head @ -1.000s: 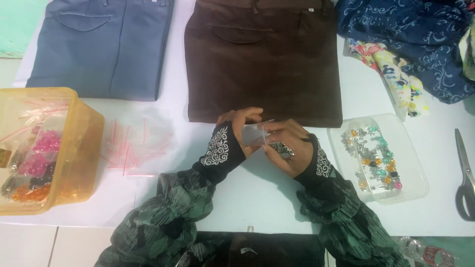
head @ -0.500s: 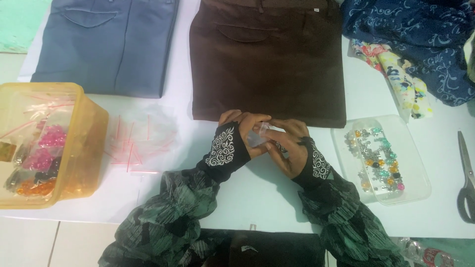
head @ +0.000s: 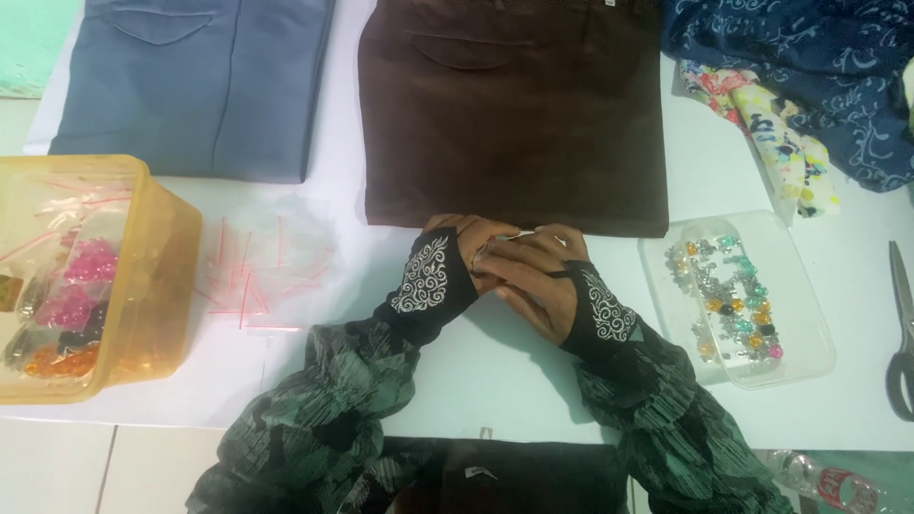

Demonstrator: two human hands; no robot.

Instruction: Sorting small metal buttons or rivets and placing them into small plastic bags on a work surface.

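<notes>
My left hand [head: 459, 249] and my right hand [head: 533, 284] are pressed together on the white table, just below the hem of the folded brown trousers [head: 514, 114]. Both wear black cuffs with white embroidery. The fingers of both hands close around a small clear bag [head: 514, 237]. Only a thin pale edge of it shows between them, and its contents are hidden. A clear tray [head: 804, 328] of small coloured trinkets lies just right of my right hand.
A yellow tub [head: 162, 276] holding bagged beads stands at the left. Loose clear bags with red strips [head: 262, 271] lie beside it. Folded blue trousers [head: 190, 86] lie at the back left, patterned fabrics [head: 809, 86] at the back right, and scissors [head: 900, 333] at the right edge.
My hands have closed together over the small clear bag, which showed plainly between them a second ago. They sit slightly closer to the brown trousers.
</notes>
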